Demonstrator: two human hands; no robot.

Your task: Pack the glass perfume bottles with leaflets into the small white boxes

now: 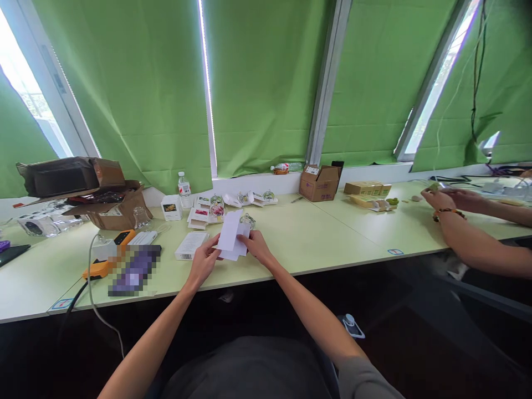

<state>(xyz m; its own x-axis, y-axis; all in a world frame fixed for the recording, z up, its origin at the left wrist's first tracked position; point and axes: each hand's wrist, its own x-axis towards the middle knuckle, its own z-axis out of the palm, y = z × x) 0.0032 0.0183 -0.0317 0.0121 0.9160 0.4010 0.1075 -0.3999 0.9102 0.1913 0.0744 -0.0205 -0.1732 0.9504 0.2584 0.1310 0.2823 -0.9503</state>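
Note:
A white cardboard box [229,235], partly unfolded with its flaps out, is held between my two hands just above the table's front edge. My left hand [205,259] grips its left side, thumb on top. From the right, my right hand [255,245] pinches a flap at the lower right. A clear ornament [248,220] with a looped outline lies right behind the box. To the left of my left hand rests a closed white box [192,245] with a barcode. Printed white cartons [199,218] and more clear ornaments [216,206] lie farther back.
A water bottle [183,188] and a white carton [172,208] stand at the back left. Farther left are open brown boxes [118,208], a cable and a blurred-out flat item. A brown box [319,183] stands back right. At far right, another person's hands [446,202] work near yellow boxes [368,188].

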